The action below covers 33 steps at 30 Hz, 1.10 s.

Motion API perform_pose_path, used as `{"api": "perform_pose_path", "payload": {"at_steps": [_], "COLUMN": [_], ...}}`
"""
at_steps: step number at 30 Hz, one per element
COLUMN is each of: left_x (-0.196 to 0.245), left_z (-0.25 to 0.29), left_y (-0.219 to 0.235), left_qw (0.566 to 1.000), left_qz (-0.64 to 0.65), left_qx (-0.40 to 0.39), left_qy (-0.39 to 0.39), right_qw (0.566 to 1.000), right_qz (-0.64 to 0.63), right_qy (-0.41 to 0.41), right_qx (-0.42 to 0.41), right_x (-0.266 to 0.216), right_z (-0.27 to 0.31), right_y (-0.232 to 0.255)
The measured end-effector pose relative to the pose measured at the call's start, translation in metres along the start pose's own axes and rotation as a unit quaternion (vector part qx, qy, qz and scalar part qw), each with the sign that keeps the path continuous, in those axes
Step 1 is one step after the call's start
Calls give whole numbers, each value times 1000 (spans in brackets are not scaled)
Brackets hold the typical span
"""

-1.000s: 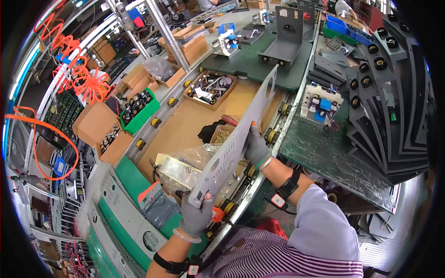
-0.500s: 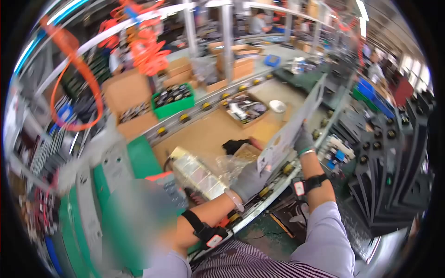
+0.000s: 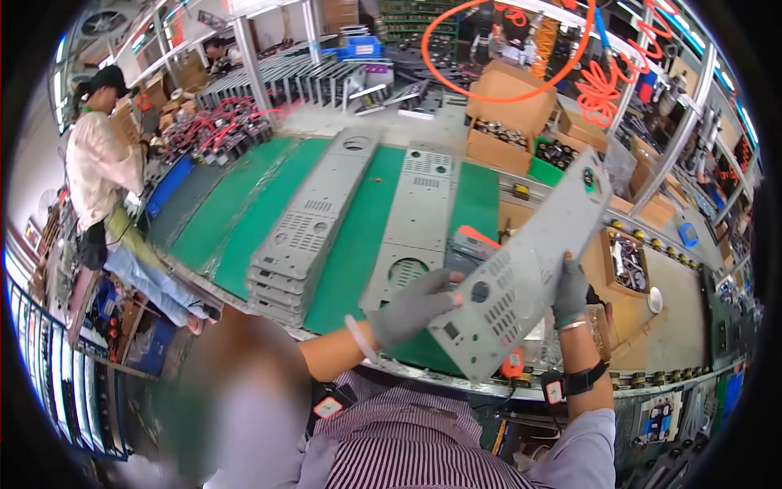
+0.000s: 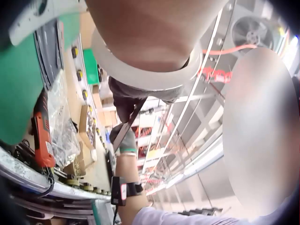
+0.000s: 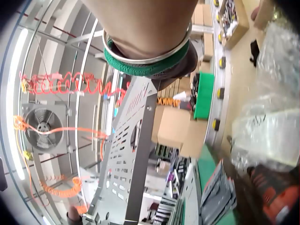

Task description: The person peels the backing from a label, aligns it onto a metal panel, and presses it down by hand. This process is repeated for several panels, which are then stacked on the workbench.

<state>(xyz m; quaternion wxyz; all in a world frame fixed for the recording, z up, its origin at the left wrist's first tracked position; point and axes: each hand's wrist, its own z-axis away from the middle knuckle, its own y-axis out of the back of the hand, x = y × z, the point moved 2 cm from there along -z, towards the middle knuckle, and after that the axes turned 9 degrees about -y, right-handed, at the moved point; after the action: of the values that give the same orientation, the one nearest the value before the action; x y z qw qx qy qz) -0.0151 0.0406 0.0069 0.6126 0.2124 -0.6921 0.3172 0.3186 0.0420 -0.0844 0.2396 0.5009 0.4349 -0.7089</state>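
Both gloved hands hold a long grey metal panel point(image 3: 521, 269) with slots and round holes, tilted up to the right above the bench's front edge. My left hand point(image 3: 436, 297) grips its lower left end, thumb on the face. My right hand point(image 3: 570, 281) grips its right edge near the middle. The left wrist view shows the panel point(image 4: 125, 127) edge-on, with the right hand point(image 4: 123, 140) on it. In the right wrist view the panel point(image 5: 131, 154) runs away below the glove point(image 5: 176, 70).
Two stacks of similar grey panels point(image 3: 305, 232) point(image 3: 417, 216) lie on the green mat point(image 3: 354, 236). An orange-grey tool point(image 3: 476, 242) sits behind the held panel. Cardboard boxes point(image 3: 509, 110) and a roller conveyor point(image 3: 643, 232) lie to the right. Another person point(image 3: 98, 171) stands at the left.
The view has swung left from the conveyor and cardboard to the green mat. Both hands carried the panel along; it now faces up more, over the bench's front edge.
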Motion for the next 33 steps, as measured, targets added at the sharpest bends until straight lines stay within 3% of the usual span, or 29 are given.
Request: {"api": "perform_pose_path", "payload": {"at_steps": [1, 3, 6, 9, 11, 13, 15, 16, 19, 25, 28, 31, 33], "left_x": [0, -8, -14, 45, 64, 63, 63, 58, 35, 27, -16, -3, 10], "left_z": [15, 43, 85, 113, 119, 118, 113, 110, 102, 91, 91, 92, 90], "left_y": [16, 47, 106, 146, 181, 228, 268, 287, 334, 331, 372, 350, 329], "left_qw": [993, 936, 903, 911, 896, 878, 862, 874, 901, 886, 884, 778, 737], "left_qz": [-117, -346, -393, -320, -328, -343, -362, -332, -259, -331, -345, -528, -574], "left_qx": [22, 60, 176, 259, 299, 330, 353, 353, 347, 321, 308, 303, 300], "left_qy": [9, 33, 3, 9, -29, -45, -38, -34, -24, 44, 75, 154, 194], "right_qw": [999, 996, 995, 952, 910, 811, 725, 674, 619, 565, 567, 568, 571], "right_qz": [21, 54, 9, 74, 313, 522, 621, 668, 710, 729, 729, 726, 722], "right_qy": [-23, -61, -83, -171, -33, 109, 173, 201, 210, 271, 261, 276, 286], "right_qx": [-12, -24, -55, -241, -268, -242, -243, -242, -263, -276, -280, -272, -265], "right_x": [11, 31, 39, 9, 8, 26, 60, 73, 105, 132, 136, 135, 136], "right_z": [7, 20, 39, 66, 71, 69, 71, 78, 107, 123, 122, 124, 123], "right_y": [-32, -95, -187, -242, -248, -241, -219, -209, -192, -183, -182, -183, -183]}}
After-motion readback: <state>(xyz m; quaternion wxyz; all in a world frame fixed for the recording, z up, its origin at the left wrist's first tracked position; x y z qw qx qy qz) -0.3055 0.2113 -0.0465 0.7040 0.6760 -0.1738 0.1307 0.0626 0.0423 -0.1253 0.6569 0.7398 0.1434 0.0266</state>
